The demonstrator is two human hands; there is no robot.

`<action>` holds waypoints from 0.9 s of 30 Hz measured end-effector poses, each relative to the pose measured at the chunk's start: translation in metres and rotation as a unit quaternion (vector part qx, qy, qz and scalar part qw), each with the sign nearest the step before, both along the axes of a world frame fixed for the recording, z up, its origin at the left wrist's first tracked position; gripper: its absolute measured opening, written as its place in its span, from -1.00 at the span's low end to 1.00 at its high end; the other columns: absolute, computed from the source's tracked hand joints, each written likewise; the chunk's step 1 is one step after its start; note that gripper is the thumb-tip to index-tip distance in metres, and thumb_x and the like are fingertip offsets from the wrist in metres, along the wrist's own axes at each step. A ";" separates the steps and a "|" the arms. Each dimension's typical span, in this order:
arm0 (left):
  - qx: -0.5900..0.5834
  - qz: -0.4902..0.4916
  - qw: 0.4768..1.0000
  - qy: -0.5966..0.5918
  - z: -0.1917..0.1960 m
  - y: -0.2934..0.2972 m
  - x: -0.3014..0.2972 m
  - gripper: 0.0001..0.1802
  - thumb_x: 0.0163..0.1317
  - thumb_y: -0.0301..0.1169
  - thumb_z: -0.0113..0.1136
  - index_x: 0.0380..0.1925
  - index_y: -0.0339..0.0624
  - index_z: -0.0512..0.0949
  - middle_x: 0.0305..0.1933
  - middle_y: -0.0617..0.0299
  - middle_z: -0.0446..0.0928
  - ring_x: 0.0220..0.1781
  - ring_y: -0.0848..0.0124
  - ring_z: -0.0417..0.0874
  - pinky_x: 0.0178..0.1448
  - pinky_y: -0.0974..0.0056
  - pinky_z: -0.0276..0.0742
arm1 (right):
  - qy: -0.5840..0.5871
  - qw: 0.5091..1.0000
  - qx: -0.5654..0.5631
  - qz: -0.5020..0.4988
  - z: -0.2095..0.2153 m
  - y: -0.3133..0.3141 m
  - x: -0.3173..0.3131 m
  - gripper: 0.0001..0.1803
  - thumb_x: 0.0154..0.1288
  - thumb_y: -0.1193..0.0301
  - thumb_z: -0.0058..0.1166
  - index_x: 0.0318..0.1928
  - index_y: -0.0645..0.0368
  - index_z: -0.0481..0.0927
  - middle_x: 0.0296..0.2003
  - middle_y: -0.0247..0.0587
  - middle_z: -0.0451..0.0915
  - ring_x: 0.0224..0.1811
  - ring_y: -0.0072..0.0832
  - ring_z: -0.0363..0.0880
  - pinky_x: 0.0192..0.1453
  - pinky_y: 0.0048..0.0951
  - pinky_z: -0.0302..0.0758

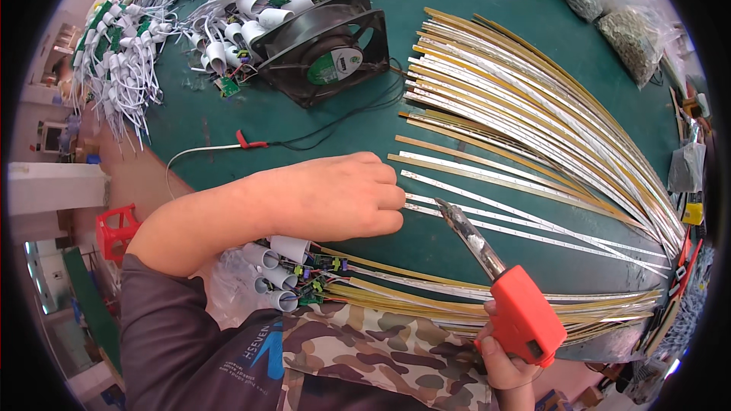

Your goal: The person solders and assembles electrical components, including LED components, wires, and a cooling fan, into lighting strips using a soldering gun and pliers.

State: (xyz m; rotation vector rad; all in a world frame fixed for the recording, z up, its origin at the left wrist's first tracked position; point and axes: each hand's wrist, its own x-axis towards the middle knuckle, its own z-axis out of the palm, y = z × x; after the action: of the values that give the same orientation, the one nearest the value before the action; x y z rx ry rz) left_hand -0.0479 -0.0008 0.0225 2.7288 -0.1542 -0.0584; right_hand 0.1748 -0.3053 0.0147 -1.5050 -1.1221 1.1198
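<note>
My right hand (505, 358) grips a red soldering gun (527, 316) at the lower right. Its metal barrel slants up and left, and the tip (442, 205) lies just above the ends of a few white LED strips (487, 218). My left hand (346, 196) is closed, knuckles up, right beside those strip ends. Its fingertips are turned away, so what it pinches is hidden. Beyond, a broad fan of white and tan strips (518, 99) spreads over the green table (320, 137).
A black fan (324, 49) stands at the back, its cable running to a red clip (251, 141). Piles of white cups with green circuit boards (251, 4) lie behind it. Wired strips (426, 289) rest along my camouflage apron (381, 342). Plastic bags (632, 38) sit far right.
</note>
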 end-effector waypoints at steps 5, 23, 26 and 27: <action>0.048 -0.013 0.998 0.037 0.008 -0.006 0.004 -0.83 0.04 -0.42 0.17 -0.33 -0.17 0.52 -0.30 0.26 0.47 -0.12 0.30 0.52 0.10 0.21 0.49 | -0.024 0.999 0.025 0.018 -0.001 0.003 0.002 -0.41 0.18 0.51 0.21 0.22 0.39 0.39 0.07 0.04 0.54 -0.34 -0.48 0.58 -0.23 -0.45 0.57; 0.144 0.057 0.987 0.050 0.004 -0.020 -0.002 -0.77 0.10 -0.40 0.16 -0.21 -0.16 0.51 -0.19 0.23 0.45 -0.08 0.28 0.51 -0.05 0.26 0.48 | 0.032 0.999 -0.002 -0.032 0.006 0.005 -0.006 -0.46 0.17 0.51 0.20 0.17 0.43 0.43 -0.01 0.01 0.57 -0.41 -0.50 0.55 -0.30 -0.49 0.51; 0.043 0.087 0.995 0.015 -0.005 -0.010 -0.006 -0.75 0.10 -0.47 0.18 -0.18 -0.22 0.54 -0.17 0.17 0.44 -0.08 0.21 0.51 -0.01 0.22 0.50 | 0.039 0.998 0.010 -0.039 0.005 0.006 -0.008 -0.47 0.17 0.53 0.19 0.17 0.43 0.42 0.01 0.02 0.57 -0.40 -0.50 0.55 -0.30 -0.48 0.53; 0.001 0.099 0.995 0.014 -0.008 -0.008 -0.007 -0.76 0.08 -0.51 0.19 -0.20 -0.24 0.56 -0.16 0.15 0.44 -0.08 0.18 0.51 0.00 0.20 0.50 | 0.041 0.998 0.018 -0.043 0.005 0.006 -0.008 -0.47 0.17 0.54 0.18 0.17 0.43 0.42 0.01 0.03 0.57 -0.40 -0.49 0.56 -0.30 -0.48 0.53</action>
State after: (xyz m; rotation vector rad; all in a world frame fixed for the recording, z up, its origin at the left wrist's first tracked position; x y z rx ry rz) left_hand -0.0551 -0.0090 0.0143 2.7293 0.1249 -0.0397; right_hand 0.1665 -0.2994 0.0193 -1.4533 -1.0081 1.0865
